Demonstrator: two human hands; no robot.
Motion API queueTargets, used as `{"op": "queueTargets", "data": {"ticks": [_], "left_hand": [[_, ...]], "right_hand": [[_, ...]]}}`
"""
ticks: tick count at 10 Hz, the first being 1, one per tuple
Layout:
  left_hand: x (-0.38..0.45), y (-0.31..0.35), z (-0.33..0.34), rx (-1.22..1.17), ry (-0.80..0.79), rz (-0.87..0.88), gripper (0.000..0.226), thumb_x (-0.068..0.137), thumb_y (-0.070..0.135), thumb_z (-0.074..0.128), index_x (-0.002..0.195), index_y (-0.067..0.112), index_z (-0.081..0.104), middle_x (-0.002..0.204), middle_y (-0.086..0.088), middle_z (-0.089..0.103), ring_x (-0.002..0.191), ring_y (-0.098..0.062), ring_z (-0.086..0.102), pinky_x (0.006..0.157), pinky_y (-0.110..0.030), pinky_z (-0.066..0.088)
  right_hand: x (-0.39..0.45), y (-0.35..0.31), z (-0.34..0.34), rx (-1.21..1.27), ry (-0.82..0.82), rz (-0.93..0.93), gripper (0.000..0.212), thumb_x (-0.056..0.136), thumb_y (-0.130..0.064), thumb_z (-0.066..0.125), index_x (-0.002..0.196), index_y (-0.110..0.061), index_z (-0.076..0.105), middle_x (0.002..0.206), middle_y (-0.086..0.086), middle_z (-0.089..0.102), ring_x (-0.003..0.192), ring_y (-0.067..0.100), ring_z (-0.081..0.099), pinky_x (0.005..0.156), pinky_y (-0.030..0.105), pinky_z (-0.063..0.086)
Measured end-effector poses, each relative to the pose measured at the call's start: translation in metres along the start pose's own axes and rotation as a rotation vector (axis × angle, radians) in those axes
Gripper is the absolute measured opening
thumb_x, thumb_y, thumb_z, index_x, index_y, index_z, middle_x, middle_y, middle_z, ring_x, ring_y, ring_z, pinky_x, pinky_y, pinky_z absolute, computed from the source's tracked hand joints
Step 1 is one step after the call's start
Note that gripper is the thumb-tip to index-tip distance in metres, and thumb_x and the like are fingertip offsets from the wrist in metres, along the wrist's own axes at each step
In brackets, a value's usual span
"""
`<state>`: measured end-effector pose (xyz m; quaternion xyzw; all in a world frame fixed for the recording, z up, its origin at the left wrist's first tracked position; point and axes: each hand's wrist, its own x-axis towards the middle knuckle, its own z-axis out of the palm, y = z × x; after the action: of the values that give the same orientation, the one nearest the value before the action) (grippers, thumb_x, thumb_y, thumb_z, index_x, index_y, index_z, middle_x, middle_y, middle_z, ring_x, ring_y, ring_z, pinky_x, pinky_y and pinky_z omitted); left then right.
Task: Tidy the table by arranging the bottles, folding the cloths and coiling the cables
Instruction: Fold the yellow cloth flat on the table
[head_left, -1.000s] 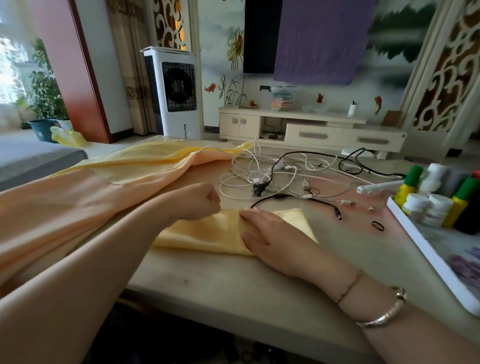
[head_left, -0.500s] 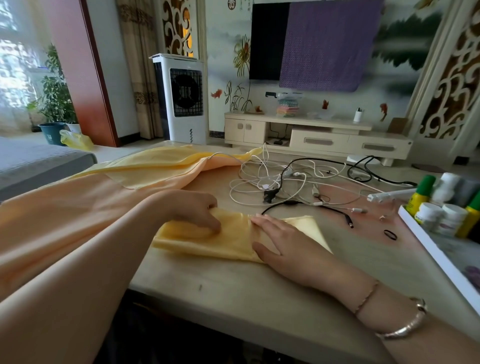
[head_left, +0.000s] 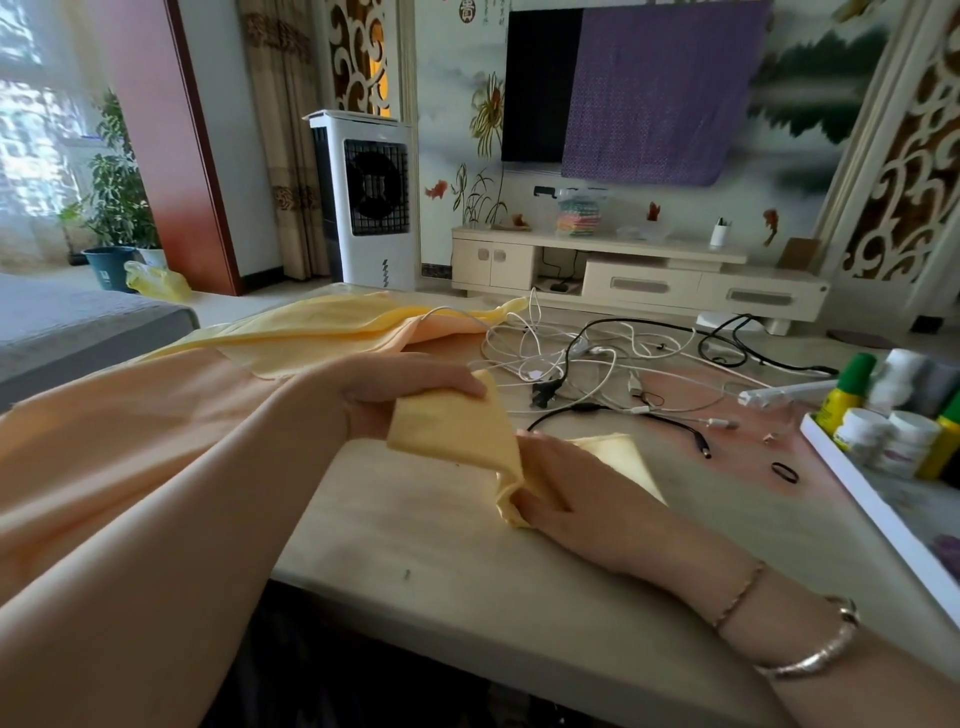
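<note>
A small yellow cloth (head_left: 457, 431), partly folded, lies at the middle of the table. My left hand (head_left: 405, 387) pinches its left end and holds that end raised off the table. My right hand (head_left: 582, 488) lies flat on the cloth's right half, pressing it down, with one yellow corner (head_left: 623, 457) showing beyond the fingers. A larger yellow cloth (head_left: 332, 332) and a peach cloth (head_left: 130, 431) are spread over the table's left side. White and black cables (head_left: 587, 364) lie tangled behind the hands. Several bottles (head_left: 893, 410) stand at the right.
The bottles stand in a white tray (head_left: 872, 509) along the table's right edge. A black hair tie (head_left: 784, 473) lies near it. The table's front edge (head_left: 467, 608) runs below my hands. A TV cabinet (head_left: 639, 275) and a fan unit (head_left: 363, 197) stand beyond the table.
My left hand has gripped the small cloth's left end and lifted it up toward the right. My right hand stays pressed on the cloth. The camera has tilted up slightly.
</note>
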<state>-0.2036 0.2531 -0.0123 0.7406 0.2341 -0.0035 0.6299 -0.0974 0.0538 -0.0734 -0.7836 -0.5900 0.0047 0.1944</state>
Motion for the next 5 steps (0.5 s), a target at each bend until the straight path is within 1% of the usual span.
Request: {"op": "queueTargets", "data": {"ticks": [1,2,3,4,5], "left_hand": [[0.001,0.003,0.016,-0.110,-0.071,-0.009,0.025,0.094,0.025,0.058,0.115,0.013,0.062,0.090,-0.001,0.071,0.077,-0.015,0.071,0.065,-0.027,0.057],[0.003,0.008,0.037,-0.250,-0.177,-0.048,0.024,0.094,0.032,0.056,0.109,0.013,0.060,0.080,-0.002,0.072,0.075,-0.018,0.071,0.064,-0.030,0.057],[0.002,0.013,0.053,-0.395,-0.281,-0.102,0.050,0.085,0.044,0.064,0.119,0.011,0.049,0.083,-0.009,0.068,0.076,-0.023,0.068,0.065,-0.036,0.060],[0.004,0.017,0.057,-0.374,-0.244,-0.113,0.068,0.080,0.053,0.064,0.127,0.010,0.040,0.097,-0.018,0.069,0.077,-0.027,0.068,0.066,-0.039,0.060],[0.008,0.017,0.064,-0.201,-0.084,0.005,0.055,0.086,0.051,0.060,0.121,0.010,0.048,0.097,-0.015,0.072,0.076,-0.024,0.070,0.066,-0.038,0.060]], "right_hand": [[-0.003,-0.001,-0.002,0.099,0.007,-0.009,0.030,0.083,-0.032,0.060,0.112,-0.034,0.054,0.105,-0.019,0.059,0.098,-0.002,0.052,0.083,0.013,0.032],[0.008,0.011,-0.010,0.470,0.140,0.162,0.029,0.089,-0.010,0.058,0.113,-0.025,0.059,0.104,-0.017,0.065,0.094,-0.003,0.058,0.082,0.014,0.045],[0.010,0.025,-0.033,0.938,0.372,0.396,0.021,0.099,-0.003,0.041,0.108,-0.001,0.060,0.093,0.013,0.066,0.073,0.019,0.065,0.067,0.031,0.057],[-0.001,0.039,-0.054,1.061,0.309,0.597,0.044,0.099,-0.049,0.041,0.099,-0.011,0.063,0.073,0.010,0.066,0.056,0.019,0.065,0.048,0.031,0.054],[-0.009,0.044,-0.062,1.020,0.191,0.695,0.061,0.080,-0.070,0.047,0.107,-0.016,0.061,0.094,0.015,0.070,0.066,0.023,0.068,0.050,0.033,0.054]]}}
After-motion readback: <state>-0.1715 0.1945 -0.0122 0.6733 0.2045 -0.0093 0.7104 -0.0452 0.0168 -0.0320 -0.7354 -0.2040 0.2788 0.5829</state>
